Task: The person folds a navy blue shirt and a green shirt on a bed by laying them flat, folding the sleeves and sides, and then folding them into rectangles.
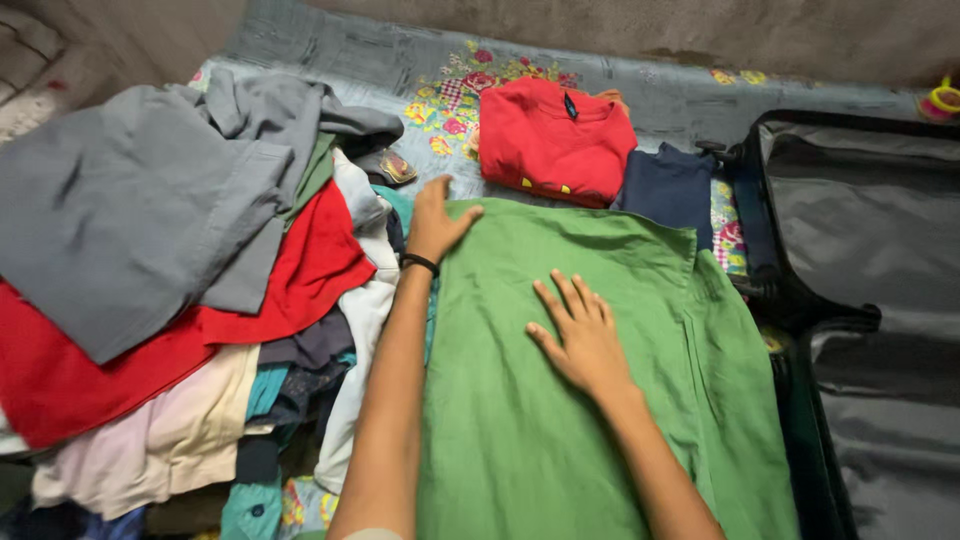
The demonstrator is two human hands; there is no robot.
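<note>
the green shirt point(600, 400) lies spread flat on the bed, between a loose heap of clothes on its left and an open suitcase on its right, and the work in hand looks like the smoothing stage of a fold. the left hand point(437, 222) grips the shirt's top left corner, thumb over the edge and fingers closed on the cloth, a dark band around the wrist. the right hand point(583, 335) rests flat on the middle of the shirt, palm down and fingers spread, clamped on nothing, just pressing the fabric. the right side of the shirt appears already turned in along a long diagonal crease, so the next move probably calls for keeping the cloth pinned while the left side or the bottom is brought over evenly, without dragging wrinkles in. the surface is a floral bedsheet point(440, 95) in grey-blue with red and yellow flowers. a folded red shirt point(550, 140) and a navy garment point(668, 188) sit just above the green one. the clothes pile point(170, 280) holds grey, red, cream and teal pieces. the black suitcase point(870, 290) shows a grey lining, and a plain dull wall runs behind.
</note>
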